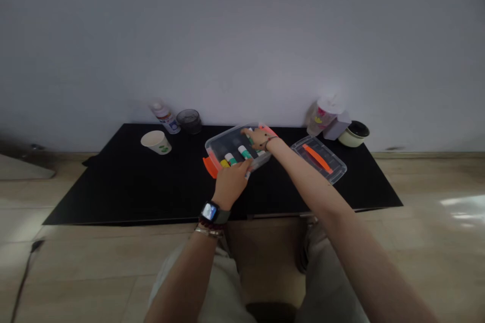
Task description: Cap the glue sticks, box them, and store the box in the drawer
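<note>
Fingers of the left hand (232,181) clamp a clear box (260,162) on a black table (151,186); whether the right hand (259,138) inside grips, I can't tell. Behind, grey wall (242,35).

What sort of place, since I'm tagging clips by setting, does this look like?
Probably a plain indoor room, though home or office I cannot tell: a black-topped table stands by a pale wall, and the floor shows tile-like seams.
</note>
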Motion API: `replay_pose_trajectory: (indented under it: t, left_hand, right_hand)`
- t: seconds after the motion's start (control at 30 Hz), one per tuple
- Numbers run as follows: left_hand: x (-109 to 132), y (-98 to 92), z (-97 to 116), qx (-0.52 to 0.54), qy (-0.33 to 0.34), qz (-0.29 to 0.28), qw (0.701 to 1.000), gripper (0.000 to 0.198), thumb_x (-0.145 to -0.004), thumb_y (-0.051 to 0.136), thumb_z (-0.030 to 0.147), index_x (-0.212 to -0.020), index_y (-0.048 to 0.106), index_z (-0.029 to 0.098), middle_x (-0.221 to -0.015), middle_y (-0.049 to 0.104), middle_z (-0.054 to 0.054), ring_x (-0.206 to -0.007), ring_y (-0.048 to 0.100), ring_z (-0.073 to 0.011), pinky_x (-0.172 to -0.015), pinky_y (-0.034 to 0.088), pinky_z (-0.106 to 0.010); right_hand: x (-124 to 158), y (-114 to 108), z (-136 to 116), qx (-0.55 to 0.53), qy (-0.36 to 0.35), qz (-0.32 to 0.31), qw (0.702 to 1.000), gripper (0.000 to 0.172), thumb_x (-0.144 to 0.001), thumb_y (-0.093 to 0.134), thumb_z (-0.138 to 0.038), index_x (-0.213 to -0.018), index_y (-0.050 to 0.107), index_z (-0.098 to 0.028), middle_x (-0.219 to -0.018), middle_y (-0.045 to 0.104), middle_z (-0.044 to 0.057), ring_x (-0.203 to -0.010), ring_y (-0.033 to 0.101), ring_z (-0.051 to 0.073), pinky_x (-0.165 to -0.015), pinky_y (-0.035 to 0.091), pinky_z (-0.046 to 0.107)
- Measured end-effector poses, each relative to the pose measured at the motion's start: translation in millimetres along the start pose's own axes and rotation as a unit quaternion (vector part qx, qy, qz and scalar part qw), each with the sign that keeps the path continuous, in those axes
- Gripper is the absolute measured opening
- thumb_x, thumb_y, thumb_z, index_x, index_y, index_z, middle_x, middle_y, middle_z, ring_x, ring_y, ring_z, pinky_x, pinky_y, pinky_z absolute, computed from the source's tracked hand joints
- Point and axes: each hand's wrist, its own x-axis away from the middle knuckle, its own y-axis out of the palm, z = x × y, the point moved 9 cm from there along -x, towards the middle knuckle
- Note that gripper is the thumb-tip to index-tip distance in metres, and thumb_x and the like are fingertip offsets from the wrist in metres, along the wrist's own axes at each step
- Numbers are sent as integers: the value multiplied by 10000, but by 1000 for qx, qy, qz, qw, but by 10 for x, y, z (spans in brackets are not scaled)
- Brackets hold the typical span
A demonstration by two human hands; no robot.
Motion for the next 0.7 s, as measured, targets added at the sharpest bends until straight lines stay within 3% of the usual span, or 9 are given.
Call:
replay_pose_trajectory:
  t: [0.1, 0.2, 0.27, 0.33, 0.37, 0.43, 0.5, 0.57, 0.7]
  left_hand:
    - [-28, -15, -79, 3, -17, 20, 1000, 406, -984, 408, 267, -1342, 592, 210, -1108, 737, -150, -968, 700, -301, -810, 520, -398]
    - [-36, -102, -105, 41, -31, 82, 995, 427, -966, 411, 237, -1356, 565, 159, -1226, 689, -179, -1101, 662, -324, -919, 503, -439]
    - [-6, -208, -32, 105, -15, 144, 984, 436, -967, 400, 241, -1361, 543, 122, -1364, 603, -197, -1275, 558, -340, -1039, 441, -483]
    - [46, -262, 110, 214, 22, 174, 961, 436, -987, 386, 300, -1360, 527, 125, -1421, 558, -185, -1355, 484, -320, -1112, 382, -496]
    - [67, -237, 199, 283, 40, 160, 945, 442, -997, 380, 346, -1360, 519, 136, -1404, 573, -175, -1343, 498, -303, -1116, 385, -487]
    - [103, -55, 419, 421, 61, 68, 902, 472, -1000, 380, 442, -1357, 501, 159, -1303, 637, -159, -1214, 602, -272, -1037, 469, -451]
    - [173, 232, 643, 527, 43, -62, 846, 509, -984, 390, 527, -1336, 488, 173, -1139, 691, -135, -968, 697, -238, -844, 560, -398]
    - [262, 467, 801, 589, 8, -149, 794, 517, -956, 406, 600, -1233, 518, 178, -928, 685, -73, -691, 678, -174, -627, 549, -316]
    - [336, 605, 954, 642, -19, -188, 743, 526, -901, 433, 694, -882, 527, 177, -662, 537, 31, -472, 479, -73, -477, 431, -216]
  right_hand:
    - [355, -487, 7, -62, 5, 64, 996, 702, -800, 669, -226, -1447, 397, -206, -1144, 633, 109, -932, 641, 218, -864, 516, 364]
    - [911, -844, 147, -175, 66, 157, 970, 582, -848, 617, -307, -1378, 396, -208, -954, 633, 43, -757, 616, 176, -736, 530, 323]
    - [1271, -832, 258, -254, 123, 179, 942, 450, -875, 588, -396, -1264, 439, -226, -804, 583, -10, -644, 580, 154, -628, 526, 300]
    - [1534, -670, 293, -324, 162, 169, 917, 383, -874, 583, -473, -1154, 456, -245, -728, 535, -43, -582, 562, 144, -548, 515, 281]
    - [1621, -570, 273, -350, 172, 155, 908, 370, -865, 590, -497, -1109, 457, -252, -705, 525, -52, -562, 562, 142, -519, 507, 273]
    - [1720, -408, 184, -377, 175, 124, 901, 336, -858, 596, -511, -1026, 454, -258, -661, 520, -66, -525, 559, 140, -483, 479, 256]
    - [1761, -355, 92, -367, 160, 106, 910, 283, -866, 591, -488, -942, 452, -253, -613, 511, -74, -499, 538, 132, -482, 438, 238]
    - [1788, -396, 59, -325, 145, 104, 929, 245, -869, 588, -443, -853, 447, -243, -584, 490, -74, -501, 503, 119, -505, 393, 228]
    - [1830, -399, 91, -300, 133, 60, 943, 227, -844, 575, -367, -735, 440, -220, -564, 458, -68, -524, 438, 101, -531, 334, 221]
